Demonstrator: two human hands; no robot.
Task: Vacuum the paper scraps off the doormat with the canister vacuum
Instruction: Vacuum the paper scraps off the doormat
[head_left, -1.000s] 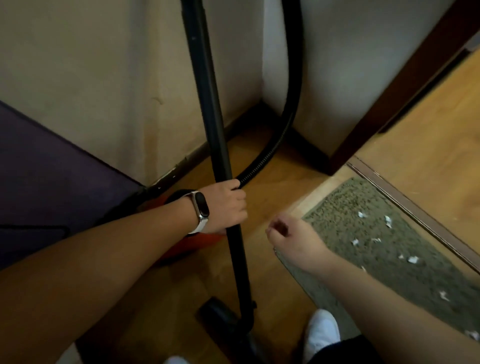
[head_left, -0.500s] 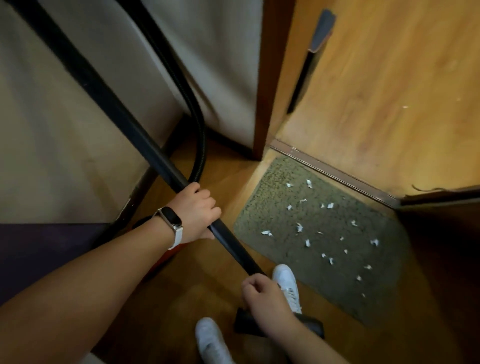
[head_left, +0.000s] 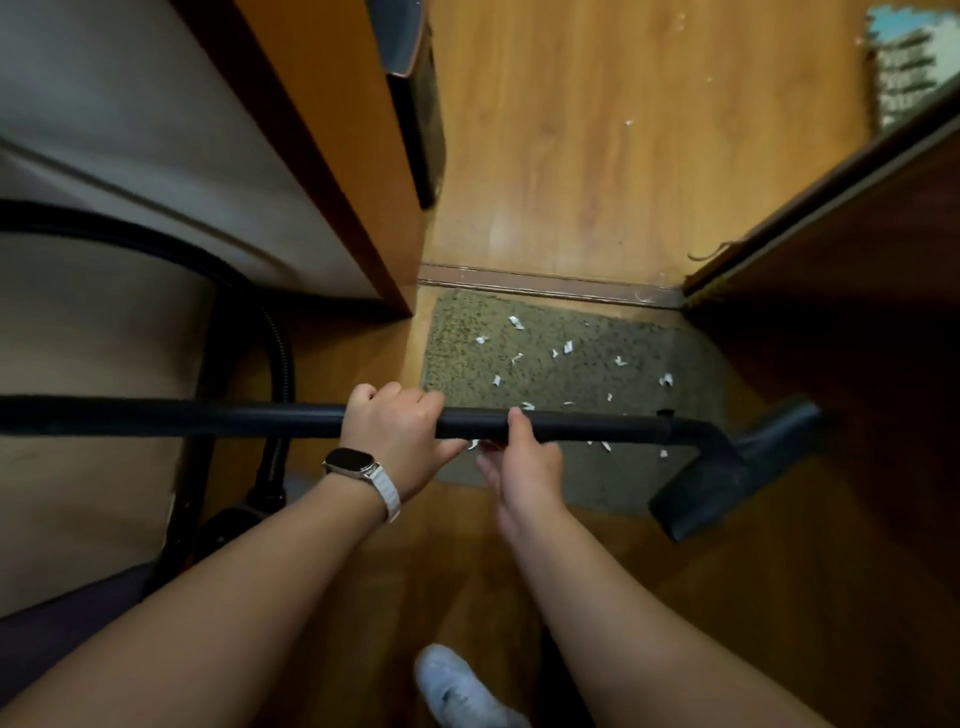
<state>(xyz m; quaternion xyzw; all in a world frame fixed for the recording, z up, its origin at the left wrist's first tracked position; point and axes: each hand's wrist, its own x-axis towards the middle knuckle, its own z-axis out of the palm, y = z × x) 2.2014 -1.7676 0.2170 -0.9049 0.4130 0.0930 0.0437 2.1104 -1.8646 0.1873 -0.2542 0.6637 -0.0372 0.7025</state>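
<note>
Fingers (head_left: 387, 397), left hand (head_left: 397, 441) and right hand (head_left: 524, 467), grip wand (head_left: 597, 428) (nozzle (head_left: 737, 467) at doormat's (head_left: 545, 374) right edge).

No writing, brand, number or sign is showing legibly anywhere; the smartwatch (head_left: 349, 460) face is showing only black, and the vacuum wand (head_left: 571, 423) is bearing no readable mark.

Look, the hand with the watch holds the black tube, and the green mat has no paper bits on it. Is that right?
Not quite. The head view shows white paper bits scattered over the green mat, not yet vacuumed. The rest holds: the left hand, with the watch, grips the black tube.
</note>
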